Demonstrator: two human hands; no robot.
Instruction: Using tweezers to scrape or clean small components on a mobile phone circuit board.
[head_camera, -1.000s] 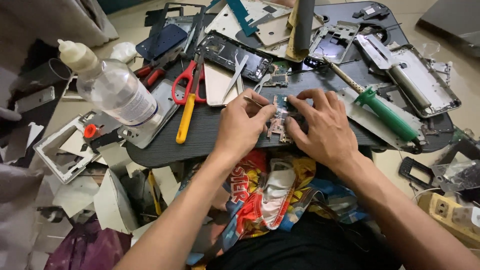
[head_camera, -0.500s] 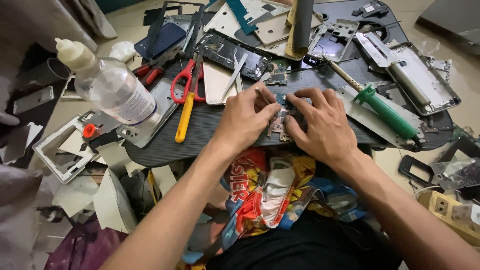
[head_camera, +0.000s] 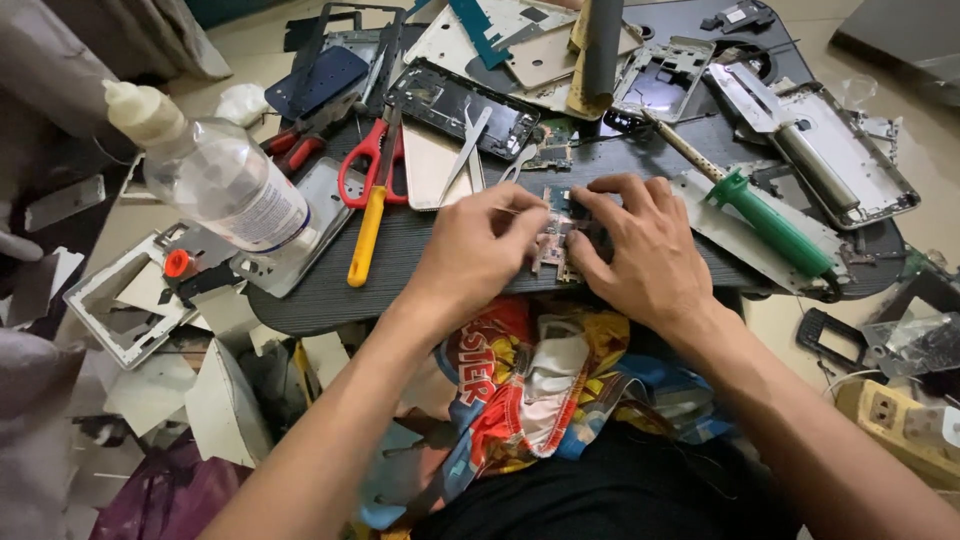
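Circuit board (head_camera: 553, 243), long axis running away from the person, sits pinched between both hands on the dark table (head_camera: 300, 300): left hand (head_camera: 478, 250) grasping its left edge, right hand (head_camera: 640, 250) its right.

Single head view, looking steeply down, close over dark worktable (head_camera: 420, 270).

Left hand (head_camera: 478, 250) and right hand (head_camera: 640, 250) meet, fingers curled, palms down.
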